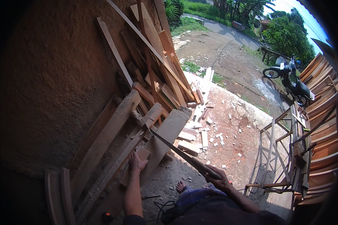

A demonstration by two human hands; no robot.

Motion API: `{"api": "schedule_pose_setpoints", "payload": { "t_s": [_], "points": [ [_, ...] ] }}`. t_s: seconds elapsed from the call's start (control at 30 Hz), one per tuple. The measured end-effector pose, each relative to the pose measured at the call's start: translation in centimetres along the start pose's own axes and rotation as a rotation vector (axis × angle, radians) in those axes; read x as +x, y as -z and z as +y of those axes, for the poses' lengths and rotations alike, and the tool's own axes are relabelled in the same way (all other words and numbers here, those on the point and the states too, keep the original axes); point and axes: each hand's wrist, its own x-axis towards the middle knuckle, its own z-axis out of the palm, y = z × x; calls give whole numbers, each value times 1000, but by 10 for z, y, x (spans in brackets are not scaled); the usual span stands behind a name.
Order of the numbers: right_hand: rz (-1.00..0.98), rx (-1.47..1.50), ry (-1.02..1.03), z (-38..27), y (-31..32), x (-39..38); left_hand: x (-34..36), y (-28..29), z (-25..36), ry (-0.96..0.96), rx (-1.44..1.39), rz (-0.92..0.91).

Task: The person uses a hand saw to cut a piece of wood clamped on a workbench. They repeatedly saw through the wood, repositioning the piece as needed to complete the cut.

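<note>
My right hand (221,180) is closed around the handle of a handsaw (180,152). The blade slants up and left, its tip by a narrow wooden strip (133,138) on the rough bench. My left hand (138,164) grips a short wooden block (144,153) beside that strip. A wide pale plank (168,129) lies just right of the block, under the blade. Whether the teeth touch any wood, I cannot tell. Part of the block is hidden by my fingers.
Boards (154,41) lean on the brown wall (64,75) at the left. Offcuts (204,138) litter the concrete floor. A wooden frame (289,150) stands at the right, with a motorcycle (293,80) farther back. A dark cable (162,204) lies near my feet.
</note>
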Motion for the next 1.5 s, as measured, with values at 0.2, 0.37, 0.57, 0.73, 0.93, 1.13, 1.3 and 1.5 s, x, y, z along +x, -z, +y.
{"api": "schedule_pose_setpoints", "payload": {
  "t_s": [0.2,0.37,0.57,0.73,0.93,1.13,1.3,1.5],
  "points": [
    [13,-65,46,14,10,-3,0,-9,15,8,11,-9],
    [-25,-153,176,13,9,1,15,-19,-16,-46,-8,-18],
    [21,-156,245,30,7,3,26,-35,-20,-54,66,34],
    [49,-196,335,36,5,6,33,-37,-31,-48,61,26],
    [1,-175,306,40,6,7,37,-40,-29,-14,69,6],
    [8,-177,287,42,-3,7,39,-41,-42,-46,84,96],
    [0,-126,228,23,-11,3,12,-35,-19,-72,24,159],
    [19,-223,393,-8,-16,14,0,-43,1,-146,14,227]
  ]
}}
